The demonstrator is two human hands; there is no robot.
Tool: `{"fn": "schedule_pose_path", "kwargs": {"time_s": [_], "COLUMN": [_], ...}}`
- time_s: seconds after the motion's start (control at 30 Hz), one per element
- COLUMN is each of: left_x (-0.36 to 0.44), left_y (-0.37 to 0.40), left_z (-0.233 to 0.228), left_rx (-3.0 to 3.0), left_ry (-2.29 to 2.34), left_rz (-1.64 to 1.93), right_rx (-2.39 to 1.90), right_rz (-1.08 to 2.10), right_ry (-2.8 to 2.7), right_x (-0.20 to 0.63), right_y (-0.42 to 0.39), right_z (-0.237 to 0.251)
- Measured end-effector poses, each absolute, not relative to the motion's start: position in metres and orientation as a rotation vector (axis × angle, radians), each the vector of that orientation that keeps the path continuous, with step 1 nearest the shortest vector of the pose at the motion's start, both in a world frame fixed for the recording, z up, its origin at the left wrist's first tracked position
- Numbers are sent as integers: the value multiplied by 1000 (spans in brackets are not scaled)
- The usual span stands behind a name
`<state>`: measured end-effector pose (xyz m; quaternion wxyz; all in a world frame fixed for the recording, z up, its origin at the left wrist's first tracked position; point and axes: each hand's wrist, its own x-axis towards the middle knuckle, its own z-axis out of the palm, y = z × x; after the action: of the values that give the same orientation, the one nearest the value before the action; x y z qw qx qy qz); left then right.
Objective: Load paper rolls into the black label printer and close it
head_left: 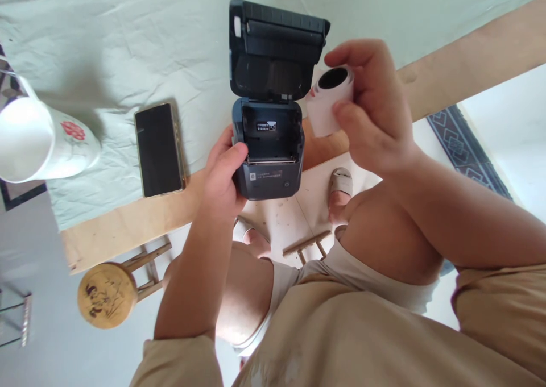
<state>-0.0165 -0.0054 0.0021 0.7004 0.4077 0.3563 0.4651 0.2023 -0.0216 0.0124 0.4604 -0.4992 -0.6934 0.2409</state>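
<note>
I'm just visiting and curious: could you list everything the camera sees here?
printer: one, dark grey, lid open, at table edge
paper roll: one, white, beside printer
phone: one, black screen, left of printer
cup: one, white with red flower, far left
tablecloth: one, pale green, over wooden table
stool: one, wooden, on floor
left hand: grips printer's side
right hand: holds paper roll

Printer point(268, 148) on table edge point(128, 225); phone point(159, 149) left of it, mug point(42, 140) farther left.
</note>
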Motion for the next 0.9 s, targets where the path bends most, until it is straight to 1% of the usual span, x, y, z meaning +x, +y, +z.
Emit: {"fn": "schedule_pose_path", "kwargs": {"time_s": [0.13, 0.2, 0.3, 0.33, 0.57, 0.8, 0.9], "left_x": [-16, -17, -17, -17, -17, -16, -16], "left_y": [-5, -4, -3, -2, -5, -6, -6], "left_z": [1, 0, -2, -2, -2, -7, -8], "left_rx": [898, 897, 903, 910, 930, 910, 919], "left_ry": [797, 788, 772, 775, 786, 851, 850], "left_rz": [1035, 1029, 1027, 1028, 1045, 1079, 1066], "right_rx": [-1086, -1082, -1179, -1203, -986, -1102, -1087], "right_rz": [614, 501, 262, 229, 300, 403, 407], "right_ry": [-1776, -1886, -1974, -1982, -1997, -2027, -2018], "right_x": [202, 201, 199, 199, 201, 201, 202], "right_y": [-20, -20, -20, -20, -19, -20, -20], "right_z": [16, 18, 20, 21, 21, 21, 20]}}
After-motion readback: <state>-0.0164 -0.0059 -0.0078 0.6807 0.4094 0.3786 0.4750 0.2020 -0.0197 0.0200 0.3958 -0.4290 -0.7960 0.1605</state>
